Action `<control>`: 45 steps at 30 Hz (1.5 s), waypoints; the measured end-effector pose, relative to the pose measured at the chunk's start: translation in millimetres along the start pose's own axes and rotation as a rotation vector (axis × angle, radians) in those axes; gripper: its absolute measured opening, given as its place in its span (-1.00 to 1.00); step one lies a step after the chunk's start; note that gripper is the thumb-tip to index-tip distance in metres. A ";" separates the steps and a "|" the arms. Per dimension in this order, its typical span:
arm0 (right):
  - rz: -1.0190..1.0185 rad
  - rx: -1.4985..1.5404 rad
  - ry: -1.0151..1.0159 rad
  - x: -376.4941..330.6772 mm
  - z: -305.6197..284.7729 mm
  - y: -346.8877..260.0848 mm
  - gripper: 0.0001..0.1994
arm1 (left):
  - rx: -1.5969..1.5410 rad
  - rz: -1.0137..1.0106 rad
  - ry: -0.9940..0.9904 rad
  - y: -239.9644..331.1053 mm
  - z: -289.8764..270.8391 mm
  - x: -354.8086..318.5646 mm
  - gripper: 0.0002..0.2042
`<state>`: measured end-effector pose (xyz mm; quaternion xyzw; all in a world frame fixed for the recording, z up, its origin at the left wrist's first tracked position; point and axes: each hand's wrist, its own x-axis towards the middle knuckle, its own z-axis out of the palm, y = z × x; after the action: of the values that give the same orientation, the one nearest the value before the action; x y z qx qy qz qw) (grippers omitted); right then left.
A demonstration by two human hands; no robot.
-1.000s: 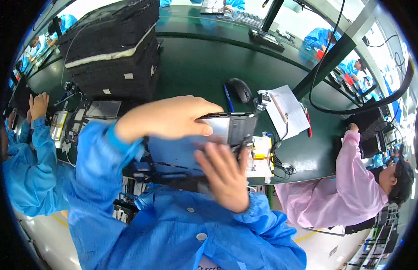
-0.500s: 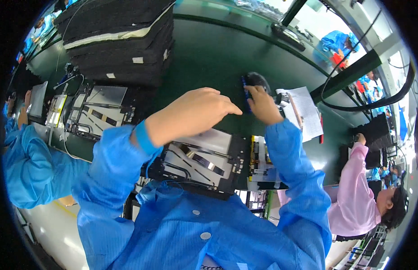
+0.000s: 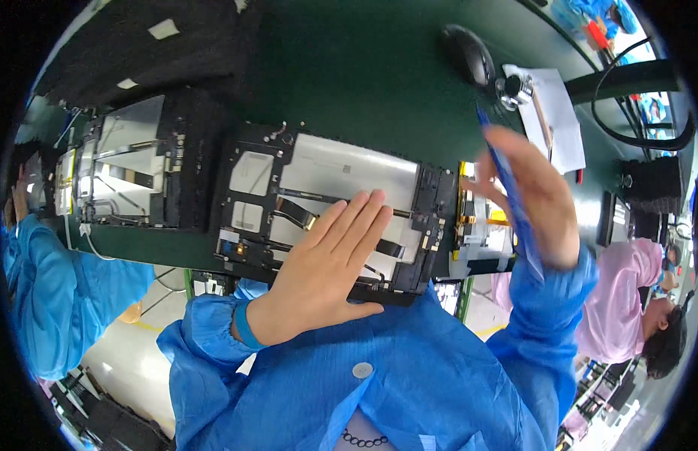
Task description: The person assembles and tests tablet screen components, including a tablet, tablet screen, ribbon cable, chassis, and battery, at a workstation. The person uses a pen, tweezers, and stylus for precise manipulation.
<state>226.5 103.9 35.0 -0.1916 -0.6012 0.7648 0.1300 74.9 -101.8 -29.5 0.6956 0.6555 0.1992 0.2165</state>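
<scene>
Apparently steadying the uncovered tablet (image 3: 330,179) on the bench (image 3: 349,68) under a flat left hand (image 3: 319,263), while clasping a blurred blue pen-like tool (image 3: 508,180) in the right hand (image 3: 543,203), well apart; next, probably calls for careful tool control.

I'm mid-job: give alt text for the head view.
The left hand rests palm-down on an opened device on a green table; the blurred right hand holds a blue tool. Beyond are a mouse and paper, with a person in blue at left, a person in pink at right.
</scene>
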 end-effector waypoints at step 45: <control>-0.473 -0.708 0.765 -129.0 22.5 56.5 -0.52 | 0.304 -0.119 -0.039 5.5 -13.2 -5.9 0.01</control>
<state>333.4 15.2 2.5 -0.3467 -0.7576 0.3431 0.4338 71.6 -107.4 -15.4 0.6842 0.7137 0.0709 0.1327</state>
